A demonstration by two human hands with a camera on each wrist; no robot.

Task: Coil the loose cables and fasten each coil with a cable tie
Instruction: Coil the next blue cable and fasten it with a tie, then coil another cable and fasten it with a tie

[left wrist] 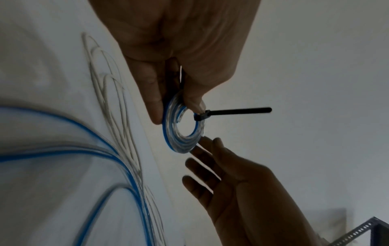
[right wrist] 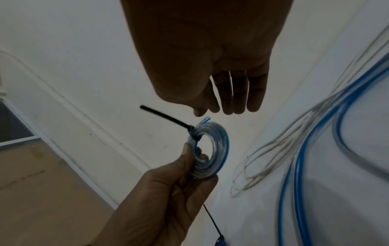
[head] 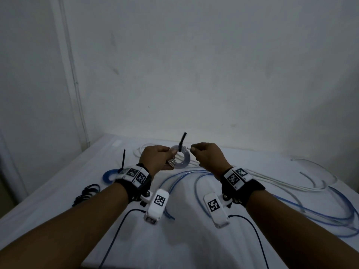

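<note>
A small coil (head: 185, 162) of clear and blue cable is held up above the white table (head: 194, 239). My left hand (head: 165, 157) pinches its lower left rim between thumb and fingers. A black cable tie (head: 182, 141) is cinched around the coil's top, its tail sticking up. My right hand (head: 206, 155) hovers just right of the coil, fingers relaxed and holding nothing. In the left wrist view, the coil (left wrist: 183, 143), tie (left wrist: 238, 111) and right hand (left wrist: 227, 174) all show. The right wrist view shows the coil (right wrist: 221, 144), tie tail (right wrist: 164, 117) and left hand (right wrist: 168, 188).
A tied blue coil (head: 108, 176) lies at the table's left, beside a bunch of black cable ties (head: 88, 192). Loose blue cables (head: 196, 183) loop under my wrists and off to the right. Loose white cables (head: 272, 178) lie behind them. A wall stands close behind.
</note>
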